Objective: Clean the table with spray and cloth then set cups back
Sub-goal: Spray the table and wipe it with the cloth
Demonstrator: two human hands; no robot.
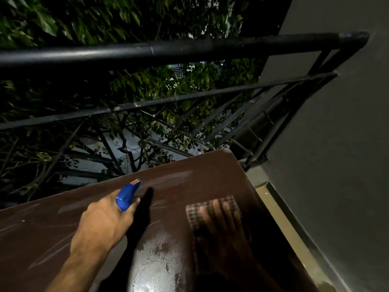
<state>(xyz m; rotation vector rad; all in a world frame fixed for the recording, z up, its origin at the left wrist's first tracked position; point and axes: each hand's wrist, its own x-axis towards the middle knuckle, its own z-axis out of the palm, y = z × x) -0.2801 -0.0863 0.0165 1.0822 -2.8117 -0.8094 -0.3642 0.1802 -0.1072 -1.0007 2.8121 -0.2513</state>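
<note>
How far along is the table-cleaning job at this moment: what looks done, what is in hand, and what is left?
Done: spray has landed; a wet patch glistens on the brown table. In hand: the left hand grips the blue spray bottle, and the right hand presses the checked cloth flat on the tabletop, wiping. Left: the wet patch is not yet wiped, and no cups are in view, so setting them back remains.
</note>
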